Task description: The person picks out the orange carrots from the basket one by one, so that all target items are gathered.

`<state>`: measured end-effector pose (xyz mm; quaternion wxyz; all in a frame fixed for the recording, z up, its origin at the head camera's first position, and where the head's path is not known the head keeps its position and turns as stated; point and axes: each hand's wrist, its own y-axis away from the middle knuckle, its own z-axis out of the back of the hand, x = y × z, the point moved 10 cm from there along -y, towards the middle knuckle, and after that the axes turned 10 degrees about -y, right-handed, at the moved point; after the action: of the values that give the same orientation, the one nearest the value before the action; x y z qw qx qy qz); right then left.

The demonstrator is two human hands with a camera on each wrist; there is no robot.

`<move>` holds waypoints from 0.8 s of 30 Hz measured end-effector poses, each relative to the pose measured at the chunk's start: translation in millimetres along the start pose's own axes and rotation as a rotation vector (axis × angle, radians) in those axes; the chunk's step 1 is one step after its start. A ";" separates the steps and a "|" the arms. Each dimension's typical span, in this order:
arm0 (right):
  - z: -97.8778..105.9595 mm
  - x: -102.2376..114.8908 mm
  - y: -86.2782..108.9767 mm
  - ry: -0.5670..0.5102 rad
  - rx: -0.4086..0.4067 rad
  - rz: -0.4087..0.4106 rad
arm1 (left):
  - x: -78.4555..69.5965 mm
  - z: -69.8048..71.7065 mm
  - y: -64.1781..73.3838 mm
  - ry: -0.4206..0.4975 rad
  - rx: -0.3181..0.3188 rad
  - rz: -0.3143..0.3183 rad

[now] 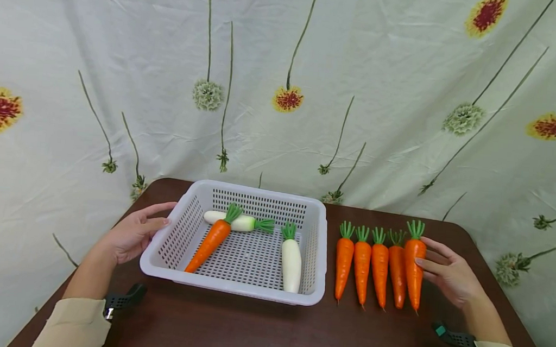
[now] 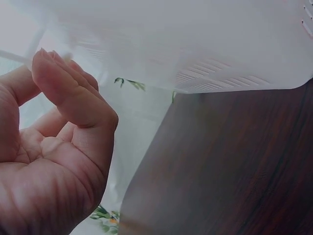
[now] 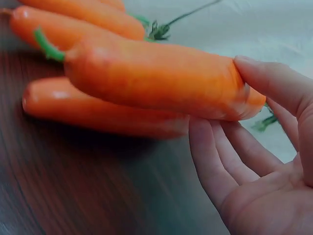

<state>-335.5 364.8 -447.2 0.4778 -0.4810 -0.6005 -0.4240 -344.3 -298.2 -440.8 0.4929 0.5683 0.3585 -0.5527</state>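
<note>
At the left end of a white perforated plastic basket (image 1: 244, 292), my left hand (image 1: 128, 235) grips the rim between thumb and fingers. The left wrist view has that hand close against the pale basket wall (image 2: 220, 44). My right hand (image 1: 453, 277) pinches an orange toy carrot (image 1: 414, 271) with a green top, the rightmost of a row. In the right wrist view the held carrot (image 3: 156, 78) is raised over another carrot (image 3: 107, 110) lying on the table. Inside the basket lie one carrot (image 1: 212, 244) and two white radishes, one crosswise (image 1: 242, 222) and one lengthwise (image 1: 292, 264).
Several more carrots (image 1: 362, 264) lie side by side between the basket and my right hand, tops pointing away. Everything is on a dark brown wooden table (image 1: 255, 335). A pale curtain (image 1: 393, 84) with flower prints hangs right behind the table's far edge.
</note>
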 end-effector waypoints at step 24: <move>42.5 -27.2 -6.5 0.229 -0.077 -0.156 | 4.5 2.6 -2.7 0.022 0.003 -0.025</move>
<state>-346.8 400.1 -482.1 0.4898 -0.3994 -0.5609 -0.5347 -347.0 -300.6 -445.4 0.4814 0.5704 0.3702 -0.5531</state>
